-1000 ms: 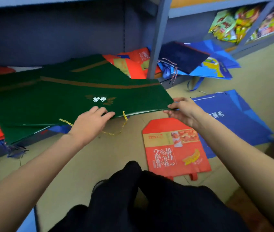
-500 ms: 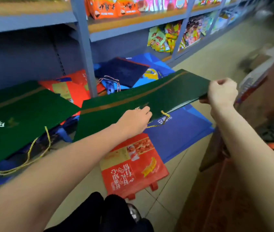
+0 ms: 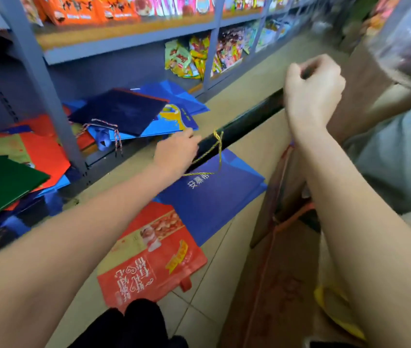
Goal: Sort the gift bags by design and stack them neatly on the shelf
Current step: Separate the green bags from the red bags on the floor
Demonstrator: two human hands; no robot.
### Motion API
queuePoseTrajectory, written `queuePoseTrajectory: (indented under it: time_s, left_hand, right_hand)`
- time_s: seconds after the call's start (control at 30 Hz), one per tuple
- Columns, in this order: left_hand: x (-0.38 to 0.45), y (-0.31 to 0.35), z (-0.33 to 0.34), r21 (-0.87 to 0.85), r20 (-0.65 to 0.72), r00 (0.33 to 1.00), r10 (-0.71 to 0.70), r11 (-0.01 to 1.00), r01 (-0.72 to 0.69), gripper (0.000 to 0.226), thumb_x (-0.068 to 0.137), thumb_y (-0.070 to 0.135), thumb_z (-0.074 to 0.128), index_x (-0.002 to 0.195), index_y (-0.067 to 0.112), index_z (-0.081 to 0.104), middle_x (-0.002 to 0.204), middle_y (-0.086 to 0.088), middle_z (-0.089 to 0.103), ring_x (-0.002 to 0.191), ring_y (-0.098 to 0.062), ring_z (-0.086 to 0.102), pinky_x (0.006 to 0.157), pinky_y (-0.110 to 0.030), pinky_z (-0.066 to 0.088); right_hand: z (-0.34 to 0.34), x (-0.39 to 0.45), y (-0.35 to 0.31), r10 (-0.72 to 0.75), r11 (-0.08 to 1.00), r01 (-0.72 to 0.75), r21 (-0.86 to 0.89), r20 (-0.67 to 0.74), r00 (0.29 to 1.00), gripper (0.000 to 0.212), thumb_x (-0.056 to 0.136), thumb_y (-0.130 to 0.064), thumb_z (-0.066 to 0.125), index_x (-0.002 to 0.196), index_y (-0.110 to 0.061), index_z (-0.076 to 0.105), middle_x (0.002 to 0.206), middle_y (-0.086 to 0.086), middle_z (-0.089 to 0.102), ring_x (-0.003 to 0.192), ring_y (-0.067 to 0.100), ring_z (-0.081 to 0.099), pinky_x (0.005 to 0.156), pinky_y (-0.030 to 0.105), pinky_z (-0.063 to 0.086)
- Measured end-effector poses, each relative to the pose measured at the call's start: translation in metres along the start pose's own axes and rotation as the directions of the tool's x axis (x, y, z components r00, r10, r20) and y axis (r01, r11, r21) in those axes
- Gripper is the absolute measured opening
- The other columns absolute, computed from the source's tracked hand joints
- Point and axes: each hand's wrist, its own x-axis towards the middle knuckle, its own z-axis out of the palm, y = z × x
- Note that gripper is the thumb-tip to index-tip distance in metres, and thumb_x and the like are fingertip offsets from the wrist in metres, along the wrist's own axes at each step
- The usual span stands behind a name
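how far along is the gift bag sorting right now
Early on. Done: one green bag lies on the low shelf, over a mixed red and blue heap. In hand: another green bag, seen edge-on, right hand fisted on one end, left hand at the other. Left: the blue bag and red bag on the floor.

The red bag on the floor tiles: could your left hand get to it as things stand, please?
Probably not at once: the left hand is holding the dark green bag with the right hand. The red bag lies uncovered below the left forearm.
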Motion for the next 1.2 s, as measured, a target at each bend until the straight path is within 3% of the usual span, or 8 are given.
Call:
queuePoseTrajectory:
  time_s: [0.13,0.27,0.43,0.53,0.63,0.83,1.03,1.2]
  left_hand:
    - [0.011,-0.044,-0.007,-0.095,0.036,0.960,-0.276,0.956,0.279,0.045,0.096,0.013,0.043,0.141,0.019,0.040,0.131,-0.019,0.039,0.115,-0.040,0.043,0.092,-0.046,0.040]
    - [-0.021,-0.096,-0.003,-0.196,0.170,0.912,-0.374,0.894,0.403,0.047,0.096,0.015,0.041,0.142,0.017,0.038,0.132,-0.025,0.039,0.117,-0.043,0.045,0.098,-0.042,0.036]
    - [-0.068,-0.131,0.029,-0.125,0.352,0.882,-0.314,0.918,0.376,0.050,0.097,0.019,0.044,0.145,0.019,0.033,0.130,-0.025,0.043,0.118,-0.040,0.047,0.096,-0.038,0.037]
    - [-0.083,-0.136,0.071,-0.079,0.542,0.815,-0.204,0.953,0.291,0.059,0.095,0.028,0.049,0.148,0.026,0.024,0.135,-0.019,0.041,0.117,-0.037,0.049,0.095,-0.033,0.041]
    - [-0.092,-0.151,0.128,-0.022,0.676,0.719,-0.159,0.972,0.236,0.071,0.091,0.039,0.054,0.149,0.031,0.015,0.142,-0.018,0.033,0.123,-0.038,0.042,0.103,-0.042,0.038]
    - [-0.074,-0.166,0.232,-0.026,0.699,0.637,-0.326,0.878,0.478,0.075,0.089,0.046,0.056,0.149,0.027,0.016,0.150,-0.021,0.020,0.135,-0.039,0.028,0.110,-0.037,0.024]
    - [-0.072,-0.151,0.274,-0.072,0.743,0.481,-0.466,0.658,0.749,0.077,0.087,0.051,0.056,0.148,0.022,0.018,0.150,-0.020,0.019,0.138,-0.038,0.020,0.111,-0.037,0.020]
    - [-0.039,-0.147,0.270,-0.048,0.657,0.589,-0.470,0.754,0.656,0.070,0.085,0.053,0.057,0.142,0.024,0.030,0.142,-0.015,0.028,0.130,-0.037,0.028,0.105,-0.039,0.029]
  right_hand:
    - [0.010,-0.039,-0.037,-0.213,0.958,0.251,-0.136,0.248,0.945,0.029,0.088,-0.033,0.047,0.095,-0.010,0.063,0.096,0.012,0.063,0.092,0.033,0.057,0.072,0.032,0.041]
    - [0.047,-0.091,-0.040,-0.299,0.917,0.399,-0.019,0.630,0.717,0.024,0.087,-0.028,0.048,0.074,-0.010,0.059,0.069,0.007,0.050,0.076,0.032,0.048,0.064,0.028,0.036]
    - [0.110,-0.099,0.024,0.017,0.957,0.231,-0.176,0.829,0.560,0.026,0.088,-0.029,0.050,0.105,-0.011,0.061,0.095,0.013,0.064,0.082,0.035,0.064,0.081,0.037,0.053]
    - [0.147,-0.116,0.078,0.171,0.928,0.257,-0.272,0.920,0.354,0.041,0.093,-0.030,0.052,0.129,-0.011,0.049,0.119,0.015,0.057,0.107,0.031,0.056,0.090,0.032,0.043]
    - [0.191,-0.141,0.136,0.287,0.914,0.216,-0.345,0.922,0.258,0.056,0.091,-0.032,0.057,0.140,-0.013,0.037,0.142,0.017,0.041,0.129,0.032,0.040,0.103,0.036,0.035]
    - [0.268,-0.182,0.242,0.451,0.814,0.252,-0.523,0.843,0.293,0.089,0.078,-0.055,0.065,0.148,-0.037,0.013,0.154,0.018,0.011,0.139,0.042,0.018,0.112,0.050,0.024]
    - [0.281,-0.187,0.294,0.607,0.776,-0.044,-0.629,0.726,0.322,0.090,0.077,-0.056,0.066,0.148,-0.038,0.014,0.151,0.022,0.015,0.138,0.042,0.020,0.113,0.046,0.024]
    - [0.260,-0.200,0.302,0.653,0.751,-0.266,-0.604,0.625,0.427,0.080,0.078,-0.052,0.067,0.144,-0.024,0.032,0.148,0.020,0.025,0.135,0.040,0.023,0.110,0.046,0.027]
